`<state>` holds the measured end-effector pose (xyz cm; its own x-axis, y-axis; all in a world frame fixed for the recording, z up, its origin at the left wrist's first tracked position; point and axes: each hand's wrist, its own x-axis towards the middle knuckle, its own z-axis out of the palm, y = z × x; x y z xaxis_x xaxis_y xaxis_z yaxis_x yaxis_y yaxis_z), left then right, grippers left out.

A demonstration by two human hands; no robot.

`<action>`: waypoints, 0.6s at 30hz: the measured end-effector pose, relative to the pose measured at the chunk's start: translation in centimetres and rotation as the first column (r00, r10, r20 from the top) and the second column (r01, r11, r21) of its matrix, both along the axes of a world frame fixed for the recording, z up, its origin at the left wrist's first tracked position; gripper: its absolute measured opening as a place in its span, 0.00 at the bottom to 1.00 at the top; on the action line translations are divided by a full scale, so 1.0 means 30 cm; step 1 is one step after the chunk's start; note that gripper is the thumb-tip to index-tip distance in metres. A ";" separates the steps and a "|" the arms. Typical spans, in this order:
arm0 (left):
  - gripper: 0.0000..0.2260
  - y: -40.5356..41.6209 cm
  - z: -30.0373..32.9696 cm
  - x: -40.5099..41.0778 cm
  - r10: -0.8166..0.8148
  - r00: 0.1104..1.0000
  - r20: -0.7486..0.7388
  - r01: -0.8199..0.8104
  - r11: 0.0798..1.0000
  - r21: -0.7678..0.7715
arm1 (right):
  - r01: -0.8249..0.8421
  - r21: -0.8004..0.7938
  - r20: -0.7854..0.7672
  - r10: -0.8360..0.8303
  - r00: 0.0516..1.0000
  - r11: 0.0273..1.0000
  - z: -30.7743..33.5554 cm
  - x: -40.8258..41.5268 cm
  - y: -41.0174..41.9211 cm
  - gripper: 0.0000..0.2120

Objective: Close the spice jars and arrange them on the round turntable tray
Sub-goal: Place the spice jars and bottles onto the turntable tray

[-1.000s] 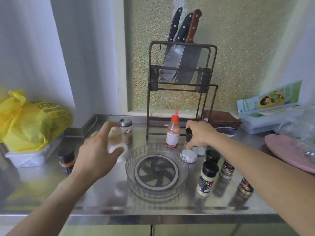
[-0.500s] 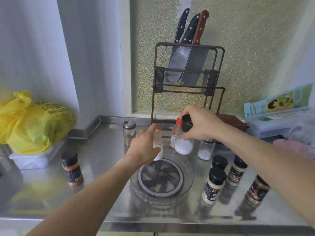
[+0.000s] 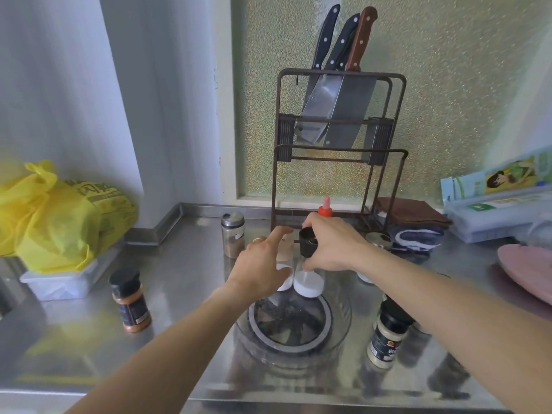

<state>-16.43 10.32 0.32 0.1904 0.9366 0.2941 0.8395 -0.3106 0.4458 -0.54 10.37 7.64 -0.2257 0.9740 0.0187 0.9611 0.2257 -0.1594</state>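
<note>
- Broadly, a steel counter [image 3: 185, 282] carries everything, with a knife rack [image 3: 340, 150] at 12 o'clock and a yellow bag [image 3: 59, 216] at 9 o'clock.
- At 6 o'clock of the rack sits the clear round tray [image 3: 340, 333].
- Over the tray's far rim, the left hand [image 3: 263, 264] grasps a white-filled jar [image 3: 283, 282], forefinger stretched out.
- Touching that one, a second white jar [image 3: 309, 283] stands under the right hand [image 3: 331, 246], which grips a black cap [image 3: 307, 246] above it, off the jar's mouth.
- Off the tray: a capped pale jar [image 3: 388, 336] at 3 o'clock, a capped orange jar [image 3: 130, 300] at 9 o'clock, a steel-lidded shaker [image 3: 233, 234] at 11 o'clock.
- Behind the right hand pokes a red bottle tip [image 3: 325, 207].
</note>
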 end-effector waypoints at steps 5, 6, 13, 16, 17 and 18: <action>0.22 0.011 0.069 -0.049 0.045 0.982 0.181 -0.068 0.990 0.123 | -0.031 0.039 -0.093 0.035 0.995 0.999 0.065 0.066 -0.013 0.40; 0.20 0.027 0.087 -0.067 0.070 0.975 0.212 -0.106 0.981 0.163 | -0.020 0.072 -0.123 0.029 0.992 0.997 0.085 0.087 -0.013 0.36; 0.20 0.222 0.096 -0.197 0.255 0.954 -0.160 -0.234 0.963 0.137 | 0.186 0.240 0.051 -0.204 0.978 0.953 0.063 0.287 0.126 0.18; 0.25 0.291 0.061 -0.222 0.218 0.941 -0.260 -0.224 0.975 0.008 | 0.235 0.055 0.121 -0.240 0.963 0.970 0.010 0.326 0.163 0.28; 0.26 0.310 0.049 -0.224 0.208 0.933 -0.293 -0.224 0.974 -0.023 | 0.233 0.015 0.134 -0.233 0.963 0.972 -0.008 0.332 0.170 0.31; 0.27 0.326 0.038 -0.223 0.199 0.923 -0.329 -0.225 0.973 -0.044 | 0.232 -0.019 0.150 -0.226 0.962 0.973 -0.024 0.336 0.173 0.33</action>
